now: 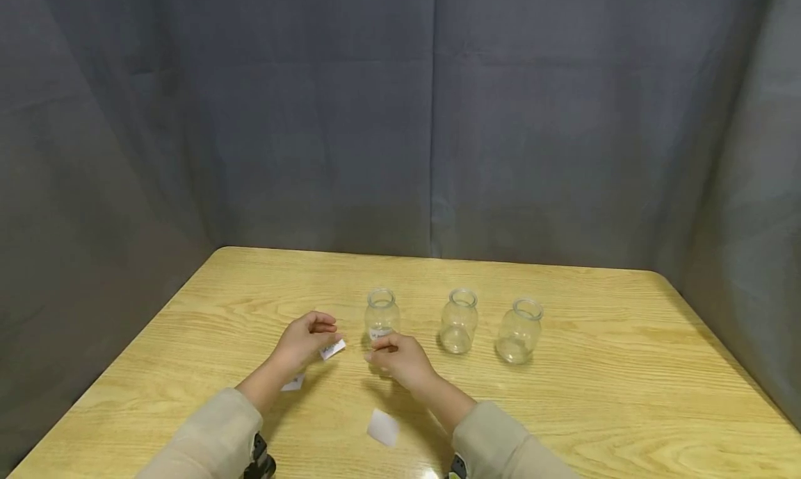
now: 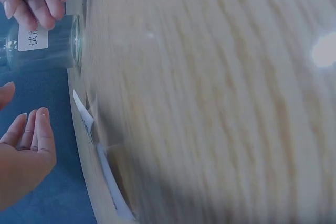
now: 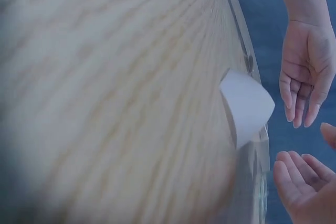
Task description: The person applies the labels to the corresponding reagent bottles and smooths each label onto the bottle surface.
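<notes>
A clear glass jar (image 1: 382, 313) stands upright at the left of a row of jars, bearing a white label (image 2: 33, 37) with dark writing. My right hand (image 1: 403, 361) is right in front of this jar, its fingers overlapping the label's edge in the left wrist view. Nothing shows between the thumb and fingers of that hand in the right wrist view. To the left, my left hand (image 1: 304, 343) hovers with relaxed fingers and holds nothing. Beside its fingertips in the head view lies a white label (image 1: 333, 350) with writing, and another label (image 1: 293, 382) is partly hidden by the wrist.
Two more glass jars, a middle one (image 1: 459, 322) and a right one (image 1: 519, 331), stand upright without labels. A blank white paper piece (image 1: 383, 427), slightly curled, lies near me on the wooden table (image 1: 626, 395). Grey curtains (image 1: 313, 117) surround the table's back and sides.
</notes>
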A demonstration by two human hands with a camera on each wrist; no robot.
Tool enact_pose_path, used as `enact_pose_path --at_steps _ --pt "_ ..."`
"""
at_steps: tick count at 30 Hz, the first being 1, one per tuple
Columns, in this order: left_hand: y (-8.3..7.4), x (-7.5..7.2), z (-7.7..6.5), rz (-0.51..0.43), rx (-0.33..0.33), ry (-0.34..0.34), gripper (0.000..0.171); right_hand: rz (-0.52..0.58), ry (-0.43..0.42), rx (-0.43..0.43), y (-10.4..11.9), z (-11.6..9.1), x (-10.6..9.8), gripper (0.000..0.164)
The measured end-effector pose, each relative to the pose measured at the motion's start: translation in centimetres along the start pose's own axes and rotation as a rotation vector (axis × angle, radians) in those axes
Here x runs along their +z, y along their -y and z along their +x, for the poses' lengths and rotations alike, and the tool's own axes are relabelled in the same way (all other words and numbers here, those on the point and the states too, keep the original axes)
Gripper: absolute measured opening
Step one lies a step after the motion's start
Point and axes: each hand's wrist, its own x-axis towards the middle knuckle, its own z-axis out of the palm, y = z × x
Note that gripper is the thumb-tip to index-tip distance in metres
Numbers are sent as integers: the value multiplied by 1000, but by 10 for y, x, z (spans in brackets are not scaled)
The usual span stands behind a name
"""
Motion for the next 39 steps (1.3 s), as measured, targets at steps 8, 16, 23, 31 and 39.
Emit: enact_pose_path --at_steps 8,16,23,31,39 --pt "4 -8 -3 -18 -6 11 30 23 21 -19 2 10 12 32" --pt "11 -18 -10 -80 -71 23 28 29 47 -34 0 17 30 23" --pt "16 -18 -10 -108 -117 25 27 -45 18 22 -1 24 42 32" --pt "17 -18 -7 -82 -181 -12 26 -148 -39 42 2 35 50 38" --pt "19 -16 -3 -107 -202 -7 26 -159 -24 30 -1 44 55 35"
